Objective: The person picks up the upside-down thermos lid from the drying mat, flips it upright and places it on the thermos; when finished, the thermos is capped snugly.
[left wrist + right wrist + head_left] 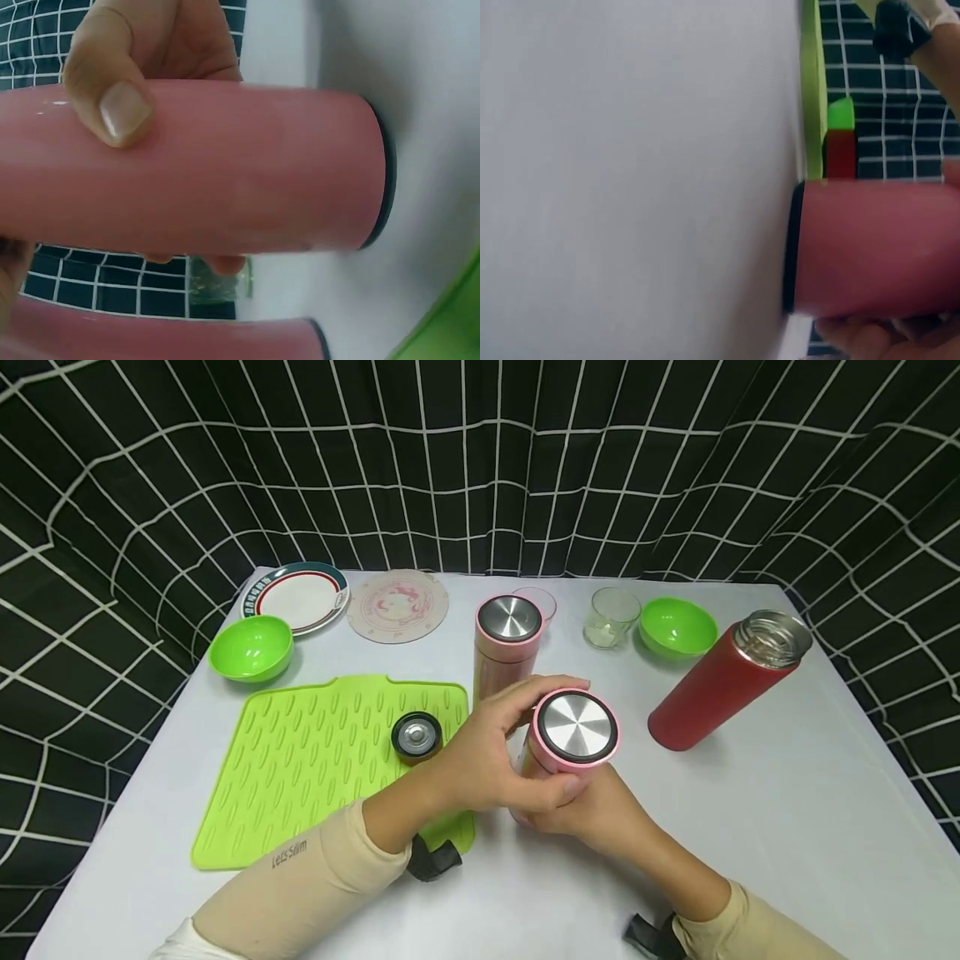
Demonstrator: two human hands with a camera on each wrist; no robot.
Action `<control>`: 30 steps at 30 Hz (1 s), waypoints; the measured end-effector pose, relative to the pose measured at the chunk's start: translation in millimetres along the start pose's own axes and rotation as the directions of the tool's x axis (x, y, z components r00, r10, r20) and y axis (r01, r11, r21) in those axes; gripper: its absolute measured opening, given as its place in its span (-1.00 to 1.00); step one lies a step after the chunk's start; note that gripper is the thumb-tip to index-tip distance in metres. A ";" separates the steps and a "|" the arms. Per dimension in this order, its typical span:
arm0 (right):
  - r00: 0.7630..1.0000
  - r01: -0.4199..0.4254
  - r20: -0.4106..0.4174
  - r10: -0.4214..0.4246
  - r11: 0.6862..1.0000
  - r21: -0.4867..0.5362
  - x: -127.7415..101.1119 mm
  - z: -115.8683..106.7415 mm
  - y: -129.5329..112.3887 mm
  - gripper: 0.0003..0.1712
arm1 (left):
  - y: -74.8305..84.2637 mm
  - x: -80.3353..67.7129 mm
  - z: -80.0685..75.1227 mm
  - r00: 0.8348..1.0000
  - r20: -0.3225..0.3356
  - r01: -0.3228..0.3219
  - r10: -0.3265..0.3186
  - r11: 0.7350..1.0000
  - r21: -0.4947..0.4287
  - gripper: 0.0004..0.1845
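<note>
Gripping the near pink flask upright on the table, my left hand curls round its lid, my right hand round its body; lid still on, opening undone.

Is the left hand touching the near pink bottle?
Touching: the left wrist view shows the left hand's thumb pressed on the near pink bottle.

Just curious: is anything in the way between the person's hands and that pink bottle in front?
Nothing visible. The left hand grips the near pink bottle near its lid, and the right hand holds its lower body.
</note>
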State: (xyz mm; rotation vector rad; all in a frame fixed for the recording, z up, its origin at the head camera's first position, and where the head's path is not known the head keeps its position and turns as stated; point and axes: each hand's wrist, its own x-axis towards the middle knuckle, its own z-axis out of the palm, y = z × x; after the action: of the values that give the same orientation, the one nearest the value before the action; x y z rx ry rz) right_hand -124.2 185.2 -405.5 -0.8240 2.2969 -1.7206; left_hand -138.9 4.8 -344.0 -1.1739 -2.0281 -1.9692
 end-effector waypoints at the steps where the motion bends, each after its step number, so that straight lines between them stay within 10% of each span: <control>1: 1.000 -0.004 0.001 0.004 1.000 0.007 0.1 0.8 -0.4 -0.46 | 0.5 -0.4 -0.3 1.000 0.002 0.007 -0.007 1.000 0.004 -0.12; 10: 0.998 -0.062 -0.020 0.062 0.998 -0.017 -1.7 -0.9 1.1 -0.46 | -1.9 4.7 3.8 1.000 0.021 0.016 -0.015 0.998 -0.067 -0.16; 18: 0.997 -0.073 -0.021 0.072 0.997 -0.013 0.6 2.7 1.2 -0.42 | -0.2 3.2 1.1 0.996 -0.064 -0.051 0.059 0.991 0.124 -0.20; 30: 0.999 -0.046 0.023 0.046 0.999 -0.008 1.6 1.8 1.2 -0.52 | 0.8 0.9 -2.9 0.998 -0.047 0.046 -0.043 0.997 0.057 -0.20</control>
State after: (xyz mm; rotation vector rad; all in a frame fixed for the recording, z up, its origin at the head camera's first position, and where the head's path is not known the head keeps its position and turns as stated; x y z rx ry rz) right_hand -125.1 183.1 -406.9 -0.7819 2.2898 -1.6762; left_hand -140.3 2.6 -342.4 -1.0711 -2.0921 -1.9236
